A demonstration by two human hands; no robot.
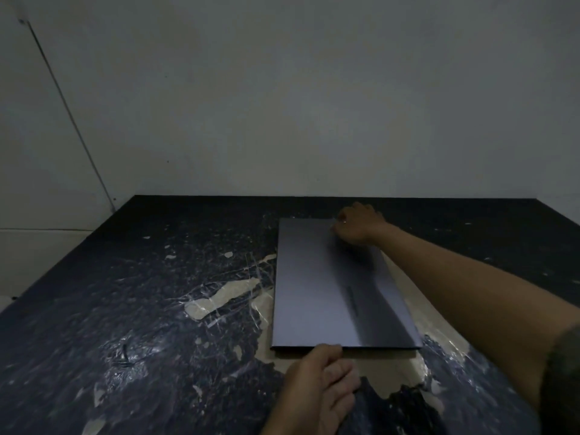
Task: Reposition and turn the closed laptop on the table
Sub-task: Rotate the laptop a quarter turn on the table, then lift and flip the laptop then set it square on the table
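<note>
A: Position of the closed laptop (329, 287)?
B: Flat on the dark counter (125, 293), right of the middle, long side running away toward the wall (282, 89). Partly over a pale patch of worn surface.

A: Right hand (357, 224)?
B: Stretched far forward, forearm crossing above the right edge of the lid. Fingers curled over the far right corner, gripping there. A ring (344, 221) visible on one finger.

A: Left hand (323, 378)?
B: Close to the body, at the near edge. Thumb on top of the lid's front edge, fingers bent under and toward it; a narrow pinch, though real contact below the edge hard to confirm.

A: Lighting?
B: Dim, details grainy.
</note>
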